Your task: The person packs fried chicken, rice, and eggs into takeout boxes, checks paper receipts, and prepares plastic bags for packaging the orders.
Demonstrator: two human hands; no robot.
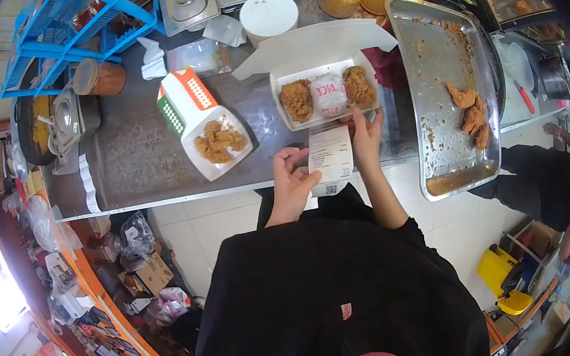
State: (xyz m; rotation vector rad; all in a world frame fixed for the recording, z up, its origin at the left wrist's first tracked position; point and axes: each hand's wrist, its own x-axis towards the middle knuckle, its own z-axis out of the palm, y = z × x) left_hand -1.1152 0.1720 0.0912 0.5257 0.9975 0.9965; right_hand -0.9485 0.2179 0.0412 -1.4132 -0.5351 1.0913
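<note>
A printed receipt [331, 156] hangs at the counter's front edge, pinched along its left side by my left hand [291, 183]. My right hand [366, 135] is at the receipt's upper right, fingertips against the front of an open white box [312, 123]; whether it grips box or paper is unclear. Inside that box, a wrapped rice packet [329, 93] lies between two fried chicken pieces [296, 101] [359, 86]. Left of it, an open green, white and orange box [186, 99] holds small fried pieces [220, 142].
A metal tray [428, 154] with fried pieces and crumbs stands right of the box. Behind are a white lidded tub [269, 17], steel containers [188, 3], sauce jars and a blue rack [75, 33]. Another person [545, 180] is at the far right.
</note>
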